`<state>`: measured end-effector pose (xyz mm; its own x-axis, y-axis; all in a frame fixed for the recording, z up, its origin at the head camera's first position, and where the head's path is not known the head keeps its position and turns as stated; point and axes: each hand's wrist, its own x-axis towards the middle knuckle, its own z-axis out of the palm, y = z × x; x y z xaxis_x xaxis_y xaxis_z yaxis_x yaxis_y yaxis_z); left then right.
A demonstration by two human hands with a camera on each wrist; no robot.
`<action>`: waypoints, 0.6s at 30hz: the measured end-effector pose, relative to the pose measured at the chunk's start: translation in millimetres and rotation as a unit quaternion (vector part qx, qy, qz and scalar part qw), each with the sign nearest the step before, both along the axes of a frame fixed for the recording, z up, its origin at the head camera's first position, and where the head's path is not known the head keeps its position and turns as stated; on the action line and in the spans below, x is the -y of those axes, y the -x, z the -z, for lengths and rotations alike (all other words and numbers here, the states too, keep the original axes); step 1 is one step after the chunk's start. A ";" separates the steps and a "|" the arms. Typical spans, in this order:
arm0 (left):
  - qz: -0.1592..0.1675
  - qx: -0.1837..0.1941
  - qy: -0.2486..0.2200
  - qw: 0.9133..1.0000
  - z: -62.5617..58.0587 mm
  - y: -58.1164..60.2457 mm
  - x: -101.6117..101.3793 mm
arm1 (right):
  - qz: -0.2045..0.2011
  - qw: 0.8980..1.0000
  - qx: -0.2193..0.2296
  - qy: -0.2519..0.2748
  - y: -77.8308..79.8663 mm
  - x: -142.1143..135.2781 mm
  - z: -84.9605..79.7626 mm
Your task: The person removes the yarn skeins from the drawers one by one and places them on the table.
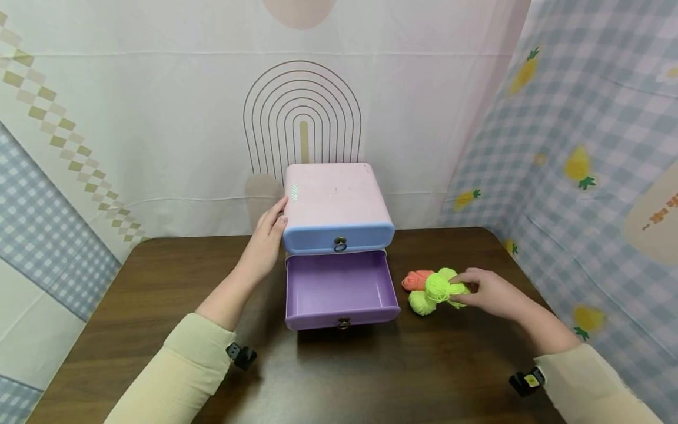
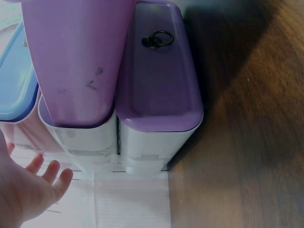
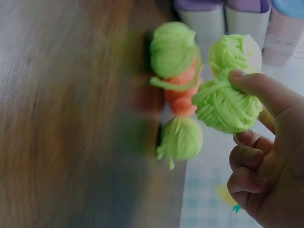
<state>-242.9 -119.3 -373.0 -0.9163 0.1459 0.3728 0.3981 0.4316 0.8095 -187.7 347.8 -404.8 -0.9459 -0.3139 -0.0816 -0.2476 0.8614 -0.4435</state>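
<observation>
Blue-and-white checked cloth (image 1: 47, 212) hangs at the far left, next to a pale backdrop (image 1: 175, 141), with the dark brown wooden table (image 1: 365, 377) spread below. From the near left edge comes a cream sleeve (image 1: 196, 359), a small black device (image 1: 241, 356) at its cuff, and then the left hand (image 1: 266, 240), its fingers loosely extended and its tips against the left side of the pink casing (image 1: 333, 194); it has hold of nothing. That casing tops a stack of drawers and carries a blue drawer front (image 1: 312, 238) with a dark ring pull (image 1: 340, 244), pushed in. Directly beneath, the purple drawer (image 1: 312, 321) stands well out of its white casing (image 2: 90, 147), and the left wrist view shows another purple drawer front (image 2: 159, 80), shut, under that one. Just right of the purple drawer, yarn lies grouped on the table: a coral ball (image 1: 416, 280), a yellow-green ball (image 1: 421, 302) on its near side, and a second yellow-green ball (image 1: 447, 272) toward its far side. At their right is the two-lobed yellow-green bundle (image 3: 227, 105), pinched at its narrow middle between thumb and fingers of the right hand (image 1: 491, 292), the other fingers curled; whether it touches the remaining yarn cannot be told. A second cream sleeve (image 1: 582, 380) follows, and checked cloth with yellow fruit motifs (image 1: 609, 118) closes the right side.
</observation>
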 end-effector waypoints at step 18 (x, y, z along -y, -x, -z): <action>0.010 0.011 -0.010 1.000 -2.3 -0.5 -0.6 | 0.002 0.998 0.057 -0.033 10.6 -25.7 11.3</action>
